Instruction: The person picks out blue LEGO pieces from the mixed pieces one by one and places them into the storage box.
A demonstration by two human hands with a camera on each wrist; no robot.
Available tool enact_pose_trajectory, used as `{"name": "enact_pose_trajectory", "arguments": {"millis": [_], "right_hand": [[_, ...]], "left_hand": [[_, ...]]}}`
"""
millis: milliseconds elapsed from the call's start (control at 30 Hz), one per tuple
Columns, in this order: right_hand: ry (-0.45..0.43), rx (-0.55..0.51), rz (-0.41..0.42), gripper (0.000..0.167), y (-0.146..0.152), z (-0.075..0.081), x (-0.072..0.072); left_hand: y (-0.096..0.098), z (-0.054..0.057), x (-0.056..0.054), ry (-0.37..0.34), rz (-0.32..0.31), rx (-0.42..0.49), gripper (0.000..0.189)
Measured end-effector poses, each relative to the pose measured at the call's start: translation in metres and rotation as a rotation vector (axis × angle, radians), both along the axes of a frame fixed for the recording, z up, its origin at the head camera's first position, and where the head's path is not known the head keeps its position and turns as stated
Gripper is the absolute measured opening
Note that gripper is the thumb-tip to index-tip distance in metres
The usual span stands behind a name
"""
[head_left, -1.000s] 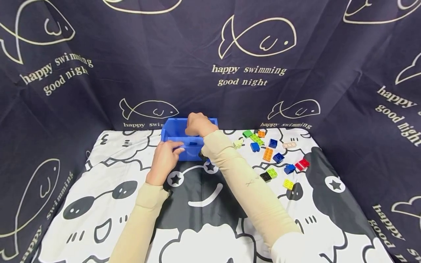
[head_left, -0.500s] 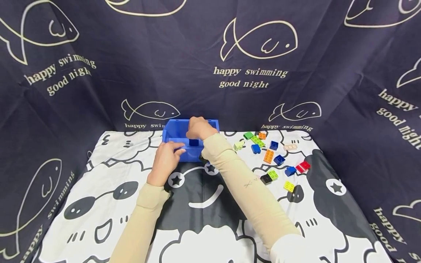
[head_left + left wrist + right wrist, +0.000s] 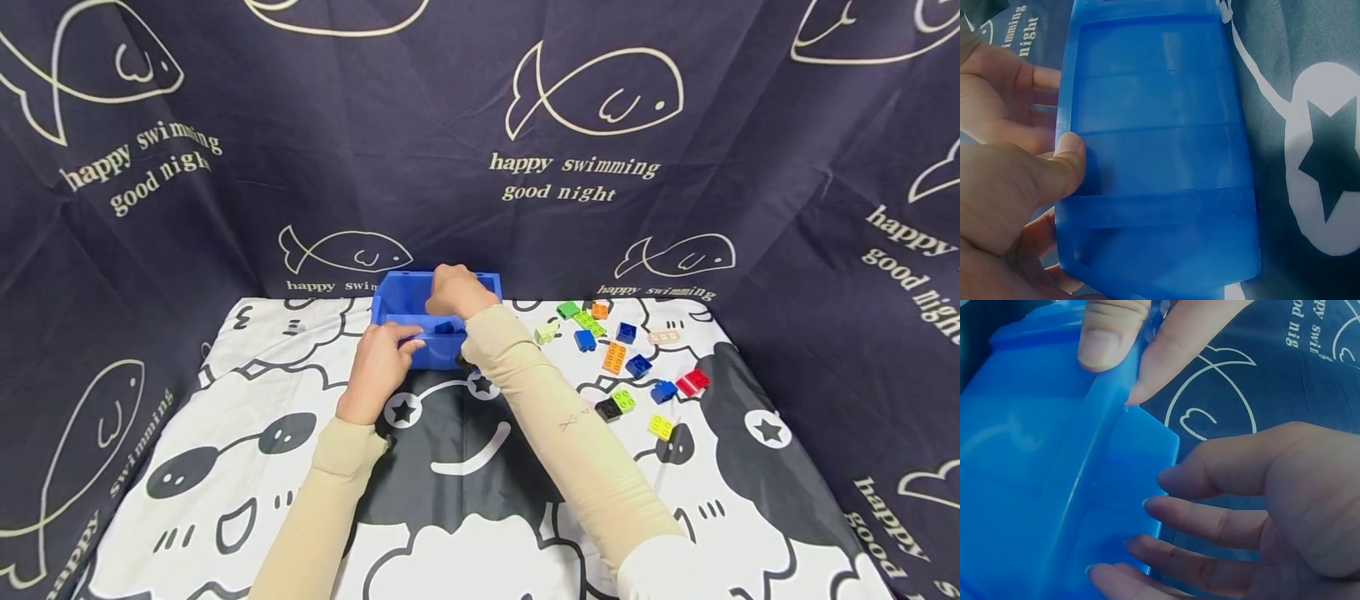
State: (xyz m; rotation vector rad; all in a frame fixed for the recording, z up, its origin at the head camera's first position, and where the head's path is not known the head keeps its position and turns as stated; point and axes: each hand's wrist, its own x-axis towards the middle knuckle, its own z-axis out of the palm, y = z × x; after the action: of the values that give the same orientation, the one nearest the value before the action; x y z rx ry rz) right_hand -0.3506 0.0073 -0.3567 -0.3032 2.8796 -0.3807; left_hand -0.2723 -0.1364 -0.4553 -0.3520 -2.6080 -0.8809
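A blue plastic bin (image 3: pixel 405 292) stands at the back of the table. My left hand (image 3: pixel 375 367) grips its low front rim. In the left wrist view the thumb (image 3: pixel 1069 153) presses the outer face, with the other fingers behind the edge. My right hand (image 3: pixel 453 292) reaches down over the bin, its fingertips hidden in the head view. The right wrist view shows its fingers (image 3: pixel 1210 515) loosely bent and spread apart, the tips overlapping the bin's inner side. Nothing shows between them. A dark blue patch (image 3: pixel 445 326) appears inside the bin below this hand.
Loose toy bricks lie right of the bin, among them an orange brick (image 3: pixel 614 357), a red brick (image 3: pixel 693 382), a yellow brick (image 3: pixel 661 427) and a black brick (image 3: pixel 608 409). A dark fish-print curtain (image 3: pixel 480 108) hangs close behind the bin. A cartoon-print cloth (image 3: pixel 225 433) covers the table.
The head view has shifted slightly. Both hands stay at the bin, and the dark blue patch below my right hand has changed shape a little. The loose bricks have not moved.
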Motion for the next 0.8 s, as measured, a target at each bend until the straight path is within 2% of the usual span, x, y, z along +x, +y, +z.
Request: {"name": "enact_pose_trajectory", "arguments": {"millis": [333, 533, 800], "right_hand": [[0.043, -0.03, 0.002, 0.004, 0.004, 0.007, 0.001], [0.083, -0.086, -0.012, 0.004, 0.009, 0.016, 0.007], [0.19, -0.157, -0.011, 0.022, 0.023, 0.032, 0.014]], "left_hand": [[0.0, 0.0, 0.0, 0.003, 0.006, -0.004, 0.022], [0.0, -0.003, 0.0, 0.003, 0.001, -0.009, 0.023], [0.0, -0.002, 0.0, 0.021, -0.001, -0.008, 0.023]]}}
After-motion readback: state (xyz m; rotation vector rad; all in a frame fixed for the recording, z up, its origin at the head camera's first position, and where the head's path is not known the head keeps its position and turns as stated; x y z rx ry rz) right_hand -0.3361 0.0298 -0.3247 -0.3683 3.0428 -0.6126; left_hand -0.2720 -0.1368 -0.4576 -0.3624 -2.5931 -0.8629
